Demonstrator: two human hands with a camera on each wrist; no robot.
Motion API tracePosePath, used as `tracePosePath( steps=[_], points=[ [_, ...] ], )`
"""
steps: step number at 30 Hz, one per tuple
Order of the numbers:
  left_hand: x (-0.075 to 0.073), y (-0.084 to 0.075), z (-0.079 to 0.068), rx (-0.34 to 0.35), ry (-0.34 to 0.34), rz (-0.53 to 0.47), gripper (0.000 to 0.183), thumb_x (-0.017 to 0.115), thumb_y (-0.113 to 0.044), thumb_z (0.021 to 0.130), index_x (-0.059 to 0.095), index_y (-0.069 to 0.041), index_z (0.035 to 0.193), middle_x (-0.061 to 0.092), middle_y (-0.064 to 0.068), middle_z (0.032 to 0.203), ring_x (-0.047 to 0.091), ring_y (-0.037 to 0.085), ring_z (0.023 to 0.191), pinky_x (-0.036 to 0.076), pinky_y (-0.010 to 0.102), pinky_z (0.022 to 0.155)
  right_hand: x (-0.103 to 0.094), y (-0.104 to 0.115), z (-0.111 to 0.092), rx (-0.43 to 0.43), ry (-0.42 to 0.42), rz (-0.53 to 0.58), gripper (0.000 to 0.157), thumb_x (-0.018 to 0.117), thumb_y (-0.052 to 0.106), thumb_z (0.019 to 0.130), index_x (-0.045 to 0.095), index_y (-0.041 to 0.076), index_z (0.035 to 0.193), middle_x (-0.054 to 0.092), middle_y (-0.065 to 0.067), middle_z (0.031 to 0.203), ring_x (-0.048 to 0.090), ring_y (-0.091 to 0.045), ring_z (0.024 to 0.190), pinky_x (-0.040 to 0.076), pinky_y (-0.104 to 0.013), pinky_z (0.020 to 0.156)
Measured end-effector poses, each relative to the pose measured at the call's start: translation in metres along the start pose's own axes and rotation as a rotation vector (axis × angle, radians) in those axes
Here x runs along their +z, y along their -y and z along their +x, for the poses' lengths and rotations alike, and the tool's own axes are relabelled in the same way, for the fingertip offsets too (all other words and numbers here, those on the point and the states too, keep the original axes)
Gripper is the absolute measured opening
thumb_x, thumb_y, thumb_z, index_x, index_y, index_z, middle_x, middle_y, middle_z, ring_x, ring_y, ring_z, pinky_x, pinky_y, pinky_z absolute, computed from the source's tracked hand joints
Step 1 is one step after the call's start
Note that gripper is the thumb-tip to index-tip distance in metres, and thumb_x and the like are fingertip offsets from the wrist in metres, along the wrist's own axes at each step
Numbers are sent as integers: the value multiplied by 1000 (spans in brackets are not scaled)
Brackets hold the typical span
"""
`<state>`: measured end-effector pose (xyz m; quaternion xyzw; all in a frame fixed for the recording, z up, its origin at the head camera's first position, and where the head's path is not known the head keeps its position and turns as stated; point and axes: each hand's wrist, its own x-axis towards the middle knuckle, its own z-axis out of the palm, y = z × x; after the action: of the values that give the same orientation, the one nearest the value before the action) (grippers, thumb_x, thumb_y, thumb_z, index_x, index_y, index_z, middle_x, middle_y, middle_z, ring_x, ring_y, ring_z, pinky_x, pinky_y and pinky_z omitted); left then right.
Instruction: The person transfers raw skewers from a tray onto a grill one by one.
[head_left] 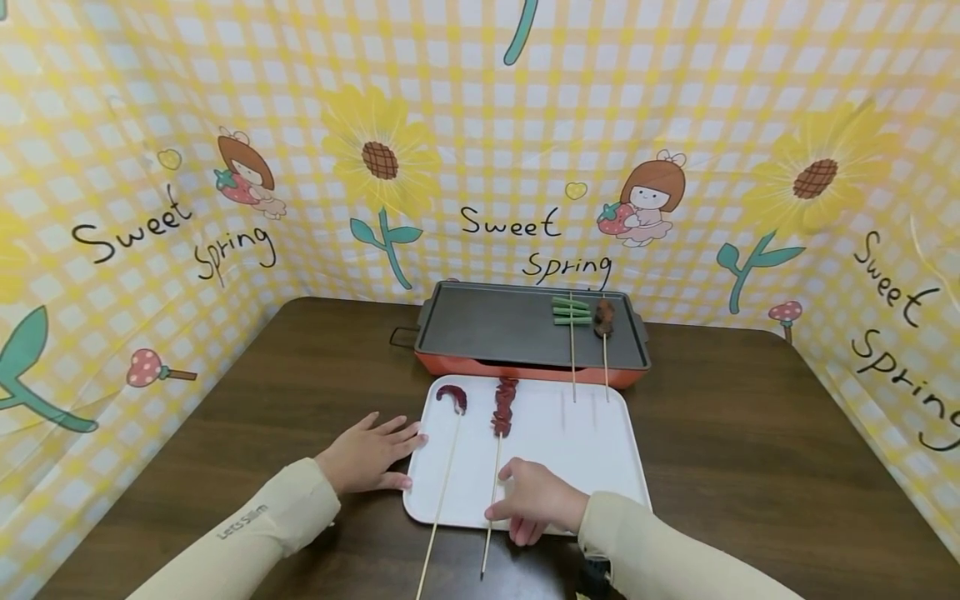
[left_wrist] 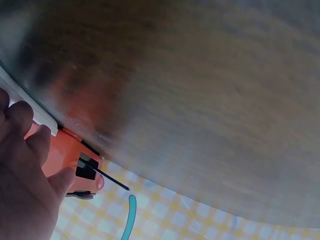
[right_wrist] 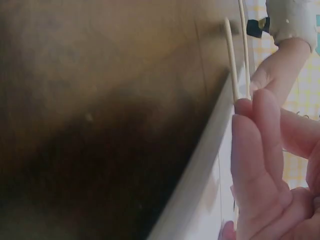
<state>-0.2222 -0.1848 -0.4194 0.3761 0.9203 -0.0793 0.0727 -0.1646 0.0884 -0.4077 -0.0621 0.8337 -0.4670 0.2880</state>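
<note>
Your right hand pinches the meat skewer stick at the white tray's near edge; lift it level. Left hand, fingers flat, steadies the tray's left edge; keep it pressed there.

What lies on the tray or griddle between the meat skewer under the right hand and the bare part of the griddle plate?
Nothing visible. The right hand touches the stick of the meat skewer on the white tray. The curled-meat skewer lies to its left; the green-bean skewer and dark-meat skewer fill only the griddle's right end.
</note>
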Motion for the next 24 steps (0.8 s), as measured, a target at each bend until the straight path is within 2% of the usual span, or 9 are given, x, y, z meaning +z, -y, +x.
tracePosePath(
  steps=[9, 16, 24],
  points=[
    [3, 2, 1, 3, -4, 2, 64, 51, -53, 92, 49, -12, 141, 45, 9, 146, 39, 31, 135, 30, 58, 104, 16, -7, -3, 26, 4, 49, 51, 76, 7, 80, 45, -7, 118, 58, -8, 47, 49, -9, 32, 46, -29, 36],
    [3, 2, 0, 7, -8, 8, 64, 52, -53, 92, 49, -12, 141, 46, 8, 145, 40, 31, 134, 30, 57, 104, 34, -12, -8, -11, -20, 167, 57, 73, -1, 78, 36, -8, 122, 56, -8, 46, 48, -9, 31, 43, -26, 32],
    [4, 2, 0, 8, -17, -1, 65, 51, -53, 92, 49, -12, 141, 46, 9, 145, 40, 31, 134, 30, 58, 104, 41, -10, -11, -16, -19, 212, 63, 70, -6, 79, 30, -12, 128, 58, -10, 51, 49, -9, 33, 42, -24, 32]
  ],
)
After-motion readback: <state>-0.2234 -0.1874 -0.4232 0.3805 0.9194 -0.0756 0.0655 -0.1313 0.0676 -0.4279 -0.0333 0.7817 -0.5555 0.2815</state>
